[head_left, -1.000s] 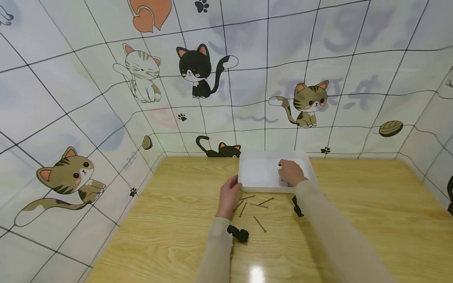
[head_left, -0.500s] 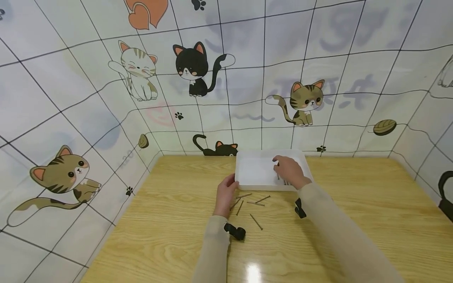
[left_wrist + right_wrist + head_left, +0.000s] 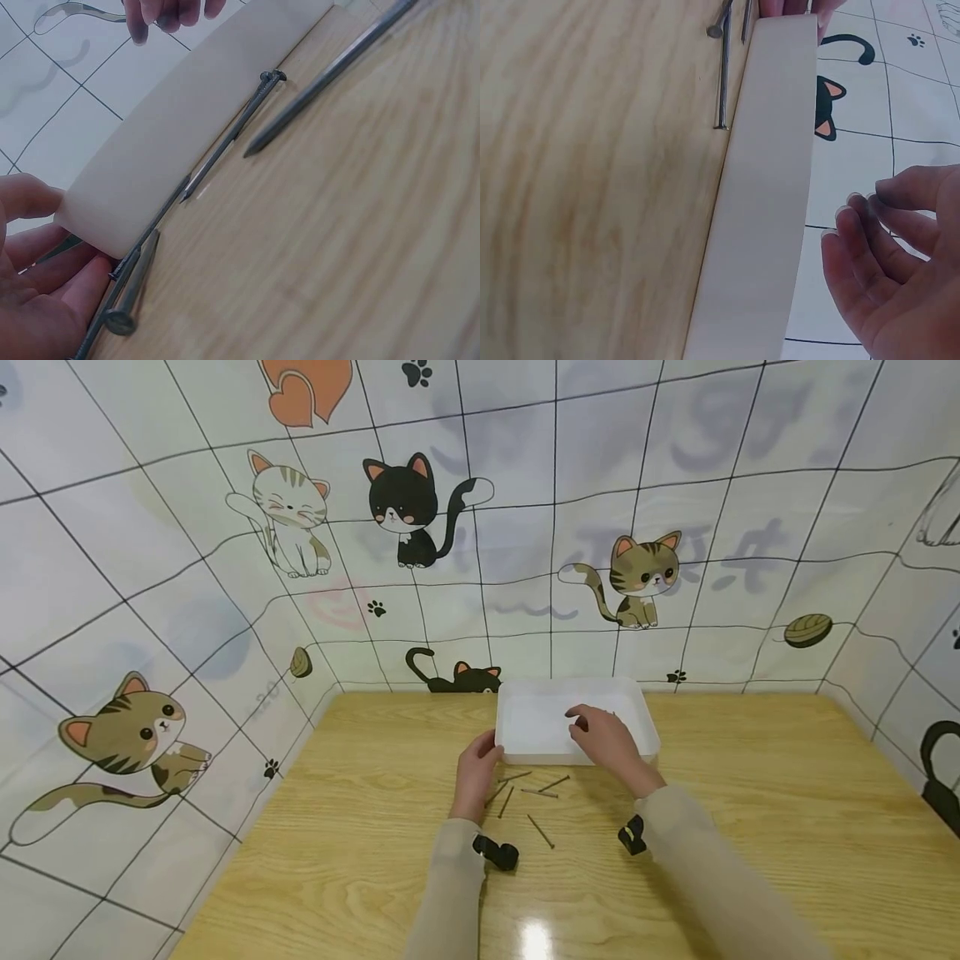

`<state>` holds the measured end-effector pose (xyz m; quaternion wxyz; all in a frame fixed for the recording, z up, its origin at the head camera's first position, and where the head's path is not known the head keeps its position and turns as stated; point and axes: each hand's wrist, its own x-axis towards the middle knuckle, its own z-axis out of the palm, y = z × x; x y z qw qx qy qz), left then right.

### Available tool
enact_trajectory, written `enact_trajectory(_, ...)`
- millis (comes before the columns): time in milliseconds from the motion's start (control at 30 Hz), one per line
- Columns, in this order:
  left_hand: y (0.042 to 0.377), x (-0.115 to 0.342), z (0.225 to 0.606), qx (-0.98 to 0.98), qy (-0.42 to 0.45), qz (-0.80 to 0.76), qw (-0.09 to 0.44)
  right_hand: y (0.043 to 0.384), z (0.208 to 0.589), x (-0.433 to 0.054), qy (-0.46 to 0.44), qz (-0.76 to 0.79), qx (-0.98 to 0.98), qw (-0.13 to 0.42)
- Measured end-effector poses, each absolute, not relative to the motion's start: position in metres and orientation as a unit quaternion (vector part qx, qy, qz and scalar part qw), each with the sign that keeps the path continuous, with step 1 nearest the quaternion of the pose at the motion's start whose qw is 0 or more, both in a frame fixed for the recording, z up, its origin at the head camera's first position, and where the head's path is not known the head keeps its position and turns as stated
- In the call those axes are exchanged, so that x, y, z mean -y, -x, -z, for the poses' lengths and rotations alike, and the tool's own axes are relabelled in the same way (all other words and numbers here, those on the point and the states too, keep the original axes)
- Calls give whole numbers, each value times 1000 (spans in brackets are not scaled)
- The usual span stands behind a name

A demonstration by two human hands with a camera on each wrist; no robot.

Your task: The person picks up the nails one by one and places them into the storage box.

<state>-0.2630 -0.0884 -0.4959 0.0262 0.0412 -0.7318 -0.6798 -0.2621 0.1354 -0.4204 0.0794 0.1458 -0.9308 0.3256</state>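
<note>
A shallow white tray stands at the back of the wooden table. My left hand holds its front left corner, with the thumb at the rim and the fingers low against the wall in the left wrist view. Above the tray's right half is my right hand, fingers loosely bent and nothing between them in the right wrist view. Part of the tray's floor is hidden behind it. Several steel nails lie in front of the tray, among them one nail nearest me and another nail close beside my left fingers.
The wooden table runs back to a wall covering printed with cats and grid lines. A black curved object shows at the far right edge. Both wrists carry small black cameras.
My right hand has risen and drawn back slightly toward me, its fingers loosening. Nails visible in the tray below it before are now covered by the hand. The left hand keeps its hold.
</note>
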Motion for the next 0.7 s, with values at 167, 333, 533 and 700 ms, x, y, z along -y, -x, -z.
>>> enact_trajectory(167, 262, 87, 495, 729, -47, 682, 21, 252, 423, -137, -138, -348, 922, 102)
enact_trajectory(333, 260, 88, 492, 733, -49, 678, 22, 240, 420, -138, -128, -379, 910, 110)
enact_trajectory(533, 260, 89, 493, 730, -42, 682, 25, 230, 427, -140, -124, -404, 898, 125)
enact_trajectory(700, 261, 87, 494, 730, -43, 681, 24, 226, 431, -140, -117, -420, 892, 123)
